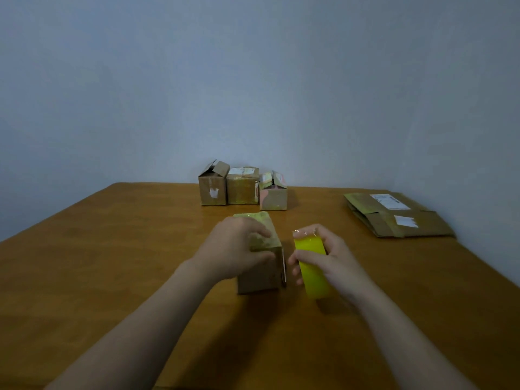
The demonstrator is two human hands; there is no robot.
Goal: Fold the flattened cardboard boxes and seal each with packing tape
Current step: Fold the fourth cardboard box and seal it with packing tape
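Tape roll (311,266) within right fingers (302,256)

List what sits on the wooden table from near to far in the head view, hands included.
Left hand pressing the small brown cardboard box and right hand holding the yellow roll of packing tape, side by side → flattened brown cardboard boxes with white labels at the right → row of three folded cardboard boxes by the wall.

Wooden table (112,249), orange-brown, far edge against 1 plain pale blue-grey wall (253,80). Dim, even light; floor hidden.
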